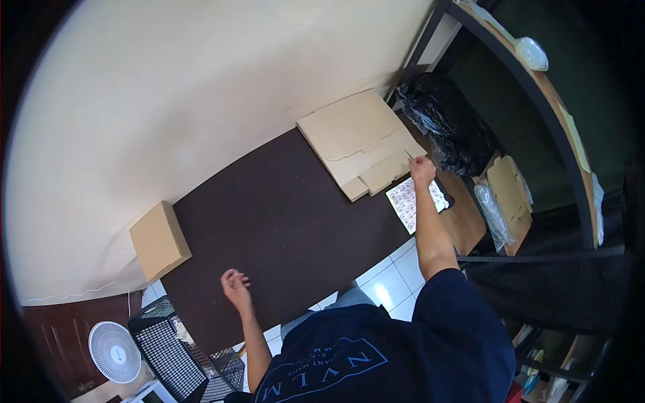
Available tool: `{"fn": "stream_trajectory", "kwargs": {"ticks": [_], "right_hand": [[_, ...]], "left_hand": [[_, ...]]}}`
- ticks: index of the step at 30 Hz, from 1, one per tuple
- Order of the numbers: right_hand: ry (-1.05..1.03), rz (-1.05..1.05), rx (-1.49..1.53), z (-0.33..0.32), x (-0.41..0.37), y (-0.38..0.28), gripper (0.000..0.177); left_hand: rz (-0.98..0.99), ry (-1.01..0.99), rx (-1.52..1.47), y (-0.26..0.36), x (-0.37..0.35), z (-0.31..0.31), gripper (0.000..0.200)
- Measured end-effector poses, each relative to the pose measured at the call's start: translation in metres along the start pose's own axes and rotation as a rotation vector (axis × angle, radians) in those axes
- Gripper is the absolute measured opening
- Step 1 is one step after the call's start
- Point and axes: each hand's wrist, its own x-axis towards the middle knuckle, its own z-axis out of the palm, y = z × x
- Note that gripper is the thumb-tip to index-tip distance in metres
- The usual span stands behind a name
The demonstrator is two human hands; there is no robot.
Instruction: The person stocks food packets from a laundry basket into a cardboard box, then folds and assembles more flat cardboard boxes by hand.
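Observation:
A stack of flattened cardboard boxes [366, 134] lies at the far right of the dark brown table, against the wall. My right hand [422, 170] is closed at the near right corner of the stack, gripping the edge of a flattened cardboard box; its fingertips are partly hidden. Just below that hand lies a sheet of printed stickers [406, 205], partly covered by my forearm. My left hand [236, 287] hovers over the near left part of the table, fingers loosely bent and apart, holding nothing. A folded cardboard box [156, 240] sits at the table's left end.
The dark tabletop [262, 208] stretches between both hands. On the right stands a metal-framed shelf [463, 225] with black plastic [447, 121] and a plastic-wrapped bundle [494, 215]. Black mesh baskets [168, 359] and a white fan [115, 352] are at the lower left.

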Motion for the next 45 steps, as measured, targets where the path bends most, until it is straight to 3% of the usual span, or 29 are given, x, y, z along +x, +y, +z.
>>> {"fn": "stream_trajectory", "kwargs": {"ticks": [2,7,9,13,18,19,21,23,24,29,31,33,35,40,43,45], "right_hand": [[0.02,-0.12,-0.178,0.004,0.026,0.011,0.046],[-0.04,-0.028,-0.176,0.002,0.058,0.01,0.06],[-0.258,-0.005,-0.186,0.006,0.072,0.018,0.059],[-0.167,-0.054,-0.158,-0.002,0.06,0.015,0.053],[-0.12,-0.212,-0.147,0.004,0.071,0.029,0.047],[-0.127,-0.248,-0.118,0.005,0.074,0.033,0.045],[-0.103,-0.295,-0.078,0.005,0.079,0.039,0.042],[-0.074,-0.346,-0.032,0.008,0.087,0.039,0.038],[-0.086,-0.264,0.019,0.009,0.09,0.039,0.034],[-0.151,-0.099,0.084,0.022,0.114,0.034,0.024],[-0.384,0.103,0.407,0.033,0.129,0.042,0.021],[-0.449,0.088,0.406,0.036,0.136,0.048,0.014],[-0.632,0.355,0.898,0.036,0.137,0.051,0.019],[-0.821,0.431,0.946,-0.009,0.107,0.045,0.044],[-0.963,0.369,0.949,-0.029,0.058,0.047,0.053],[-1.086,0.359,1.058,-0.017,0.015,0.065,0.053]], "left_hand": [[-0.07,-0.213,0.099,0.003,-0.034,0.036,0.018],[-0.171,-0.572,0.144,0.014,-0.074,0.159,0.026],[-0.256,-0.618,0.122,0.027,-0.081,0.208,0.033],[-0.34,-0.606,0.219,0.04,-0.074,0.294,0.047],[-0.217,-0.661,0.402,0.038,-0.055,0.362,0.054],[-0.224,-0.656,0.4,0.039,-0.057,0.369,0.054],[-0.045,-0.401,0.621,0.038,-0.063,0.377,0.047],[-0.073,-0.309,0.567,0.038,-0.062,0.384,0.043],[-0.104,-0.226,0.519,0.039,-0.066,0.384,0.039],[-0.225,-0.273,0.553,0.035,-0.047,0.384,0.032],[-0.321,-0.388,0.375,0.028,-0.04,0.384,0.03],[-0.311,-0.349,0.315,0.034,-0.043,0.381,0.022],[-0.392,-0.408,0.138,0.044,-0.043,0.378,0.02],[-0.383,-0.326,-0.323,0.066,-0.057,0.356,0.022],[-0.411,-0.311,-0.461,0.076,-0.056,0.328,0.025],[-0.3,-0.333,-0.566,0.07,-0.048,0.298,0.029]]}}
